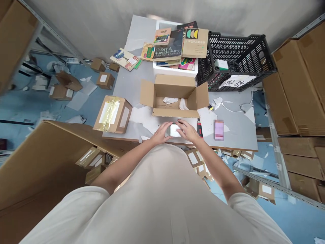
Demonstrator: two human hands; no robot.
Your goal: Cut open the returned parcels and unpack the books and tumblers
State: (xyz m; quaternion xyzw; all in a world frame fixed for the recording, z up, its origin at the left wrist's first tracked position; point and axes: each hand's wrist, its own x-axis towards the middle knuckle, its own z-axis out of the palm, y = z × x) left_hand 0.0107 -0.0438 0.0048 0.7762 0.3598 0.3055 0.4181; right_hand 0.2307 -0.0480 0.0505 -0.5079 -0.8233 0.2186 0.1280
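A small white box [175, 130] is held between my two hands close to the table's front edge. My left hand [161, 133] grips its left side, fingers curved round it. On its right side, my right hand [187, 130] holds it too, with fingertips over the top. Just beyond my hands stands an open cardboard box [175, 113], flaps spread, with crumpled white paper [170, 100] inside. A red and black utility knife [199, 128] lies to the right of my right hand.
Left on the table [236, 135] is a taped carton [121, 115]. Books [167, 45] fill a white foam bin [175, 72] at the back, beside a black plastic crate [250, 62]. A blurred phone-like object [218, 130] lies at right. A large carton [50, 159] stands at lower left.
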